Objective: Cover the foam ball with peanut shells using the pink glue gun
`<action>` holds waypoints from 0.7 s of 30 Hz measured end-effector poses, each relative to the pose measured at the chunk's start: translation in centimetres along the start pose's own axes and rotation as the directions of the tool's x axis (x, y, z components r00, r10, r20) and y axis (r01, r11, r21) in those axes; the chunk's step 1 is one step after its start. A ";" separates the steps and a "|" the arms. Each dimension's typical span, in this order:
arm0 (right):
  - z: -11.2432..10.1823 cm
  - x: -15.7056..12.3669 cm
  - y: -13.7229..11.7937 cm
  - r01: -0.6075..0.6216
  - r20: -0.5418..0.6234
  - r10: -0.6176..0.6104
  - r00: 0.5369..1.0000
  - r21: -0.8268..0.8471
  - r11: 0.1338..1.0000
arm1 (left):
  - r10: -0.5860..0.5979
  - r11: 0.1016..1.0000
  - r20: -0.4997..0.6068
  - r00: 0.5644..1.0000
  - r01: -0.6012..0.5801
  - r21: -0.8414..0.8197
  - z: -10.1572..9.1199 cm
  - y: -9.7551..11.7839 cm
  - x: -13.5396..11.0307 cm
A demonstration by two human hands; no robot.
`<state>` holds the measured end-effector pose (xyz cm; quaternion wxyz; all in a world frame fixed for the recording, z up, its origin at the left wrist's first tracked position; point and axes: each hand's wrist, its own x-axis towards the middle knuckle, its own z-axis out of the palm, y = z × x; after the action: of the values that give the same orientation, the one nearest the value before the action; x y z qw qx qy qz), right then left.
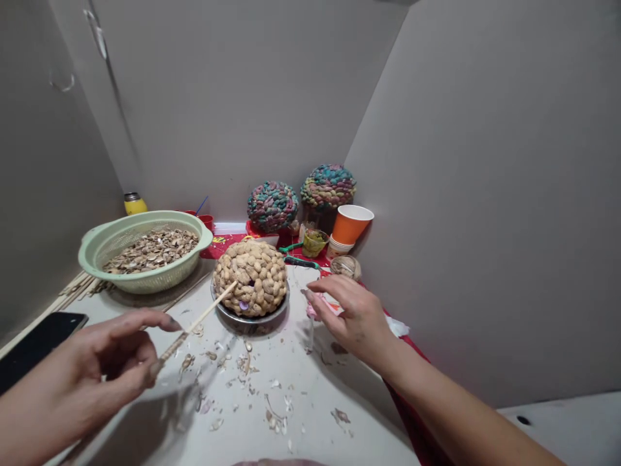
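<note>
My left hand (104,366) pinches a thin wooden stick (201,317) that slants up toward a ball covered in peanut shells (250,277). The ball rests in a shallow metal dish (252,317) at the middle of the table. The stick's tip lies close to the ball's left side. My right hand (352,317) hovers to the right of the dish with its fingers spread and bent, holding nothing, above a small pink thing (312,312) on the table.
A pale green colander (97,243) of shells stands at the left, above wooden sticks (77,288). Two painted shell balls (272,206) (328,186), an orange cup (350,224), a twine ball (346,266) and a yellow container (134,204) sit behind. A dark phone (39,340) lies left. Shell scraps (242,382) litter the table.
</note>
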<state>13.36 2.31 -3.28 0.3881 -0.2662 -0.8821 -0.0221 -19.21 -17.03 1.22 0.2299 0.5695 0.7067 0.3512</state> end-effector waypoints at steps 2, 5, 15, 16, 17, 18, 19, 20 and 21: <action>0.5 0.5 -0.4 0.017 0.022 -0.017 1.000 0.013 1.000 | 0.033 0.999 0.076 0.997 -0.033 -0.002 1.3 1.6 0.4; 1.0 0.8 -0.4 0.034 0.030 -0.035 0.999 0.027 0.999 | 0.052 0.998 0.102 0.993 -0.053 0.013 2.3 2.8 0.9; 1.7 1.6 0.0 0.055 0.018 -0.057 0.998 0.084 0.995 | 0.087 0.995 0.033 0.996 -0.088 0.053 3.3 2.3 0.9; 1.8 1.7 0.0 0.057 0.014 -0.059 0.998 0.086 0.995 | 0.081 0.995 0.028 0.996 -0.083 0.051 3.4 2.5 0.9; 1.8 1.8 0.0 0.057 0.015 -0.058 0.998 0.088 0.994 | 0.074 0.996 0.028 0.997 -0.075 0.042 3.4 2.7 0.9; 1.8 1.9 -0.1 0.055 0.019 -0.057 0.998 0.090 0.994 | 0.066 0.997 0.038 0.997 -0.067 0.025 3.5 2.9 0.9; 1.9 1.9 0.0 0.053 0.025 -0.055 0.998 0.092 0.994 | 0.057 0.998 0.058 0.997 -0.058 0.006 3.5 3.2 0.9; 1.9 2.0 0.0 0.050 0.030 -0.054 0.998 0.093 0.994 | 0.050 0.999 0.084 0.995 -0.049 -0.014 3.5 3.5 0.9; 2.0 2.0 0.0 0.051 0.033 -0.054 0.998 0.093 0.994 | 0.041 0.999 0.105 0.994 -0.038 -0.032 3.6 3.9 1.0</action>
<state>10.91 3.71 -3.25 0.3837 -0.2253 -0.8955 0.0130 -14.38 -14.81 1.90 0.2683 0.5977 0.6768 0.3358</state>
